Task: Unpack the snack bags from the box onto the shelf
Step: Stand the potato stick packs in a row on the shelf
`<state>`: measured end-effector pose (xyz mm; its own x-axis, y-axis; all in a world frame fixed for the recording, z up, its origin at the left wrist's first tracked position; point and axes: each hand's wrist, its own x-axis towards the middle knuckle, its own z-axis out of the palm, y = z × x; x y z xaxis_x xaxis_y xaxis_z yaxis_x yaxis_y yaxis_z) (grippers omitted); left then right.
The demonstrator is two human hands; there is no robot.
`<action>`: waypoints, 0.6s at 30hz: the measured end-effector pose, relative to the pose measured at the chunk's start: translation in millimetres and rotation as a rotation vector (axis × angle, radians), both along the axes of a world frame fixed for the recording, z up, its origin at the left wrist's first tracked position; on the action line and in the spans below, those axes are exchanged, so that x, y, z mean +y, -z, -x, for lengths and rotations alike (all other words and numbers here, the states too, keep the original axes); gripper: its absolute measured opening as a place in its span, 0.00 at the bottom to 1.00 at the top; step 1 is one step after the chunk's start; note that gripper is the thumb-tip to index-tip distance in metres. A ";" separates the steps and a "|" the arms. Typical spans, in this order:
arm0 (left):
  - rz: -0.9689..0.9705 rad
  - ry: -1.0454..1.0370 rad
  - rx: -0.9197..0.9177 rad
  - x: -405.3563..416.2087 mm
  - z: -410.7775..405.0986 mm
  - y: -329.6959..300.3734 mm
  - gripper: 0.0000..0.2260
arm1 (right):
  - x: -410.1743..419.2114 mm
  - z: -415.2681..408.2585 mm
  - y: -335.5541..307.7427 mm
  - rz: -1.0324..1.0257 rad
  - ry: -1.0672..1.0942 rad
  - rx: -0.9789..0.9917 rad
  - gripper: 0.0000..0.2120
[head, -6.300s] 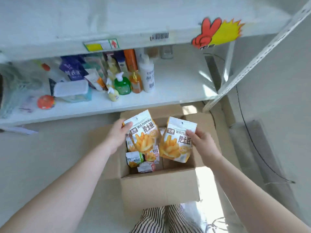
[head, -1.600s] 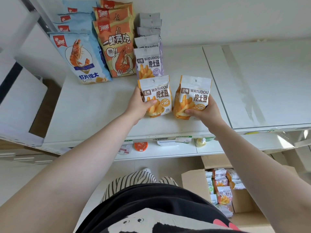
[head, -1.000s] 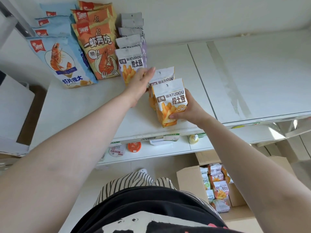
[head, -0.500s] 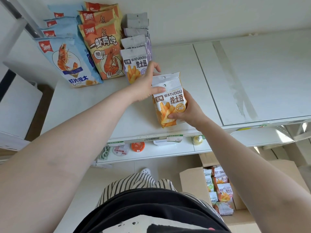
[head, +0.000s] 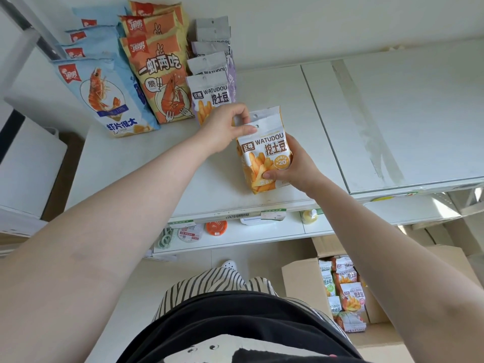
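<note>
Two small orange-and-white foil fries snack bags [head: 264, 150] are being stood up together on the white metal shelf [head: 392, 121], so the placing step is basically in hand. The top seals are pinched between thumb and curled fingers of the left hand [head: 225, 127], while the lower part of the front bag is gripped by the right hand [head: 293, 166], thumb across the front. The second bag is mostly hidden just behind those fingers. Next, probably, the pair gets squared up beside the purple-and-white fries bag row [head: 212, 87] just beyond the left fingertips, then let go gently since the pouches look light and tippy. Plenty more are left in the brown cardboard box [head: 298, 286] on the floor, well below both hands.
</note>
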<state>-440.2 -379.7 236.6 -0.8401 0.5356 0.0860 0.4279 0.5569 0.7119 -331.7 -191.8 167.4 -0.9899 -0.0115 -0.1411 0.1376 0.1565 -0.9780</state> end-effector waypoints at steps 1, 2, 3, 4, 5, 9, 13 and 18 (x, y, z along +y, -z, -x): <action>-0.015 -0.021 0.000 1.4 0.7 -0.7 0.15 | 1.3 1.6 -0.8 -0.003 0.013 0.012 0.53; -0.021 -0.034 -0.003 2.7 1.6 -0.4 0.16 | 2.8 2.9 -0.6 -0.007 0.024 0.024 0.53; -0.018 -0.045 -0.007 4.2 2.6 0.8 0.16 | 4.0 3.4 -0.9 -0.019 0.027 0.030 0.54; -0.010 -0.055 -0.017 6.3 2.8 2.0 0.16 | 4.8 3.4 -0.5 -0.030 0.020 0.035 0.56; -0.007 -0.066 -0.031 8.5 3.1 4.4 0.16 | 5.2 2.7 0.0 -0.035 0.010 0.031 0.57; 0.007 -0.103 -0.006 16.4 1.9 6.4 0.14 | 5.7 4.1 3.3 -0.023 -0.012 0.033 0.61; -0.094 -0.152 -0.106 14.8 -2.4 10.1 0.21 | 9.3 6.3 3.2 -0.033 -0.022 0.027 0.55; -0.450 -0.240 -0.417 12.4 -36.2 26.5 0.28 | 7.9 10.4 1.5 -0.022 -0.006 0.019 0.51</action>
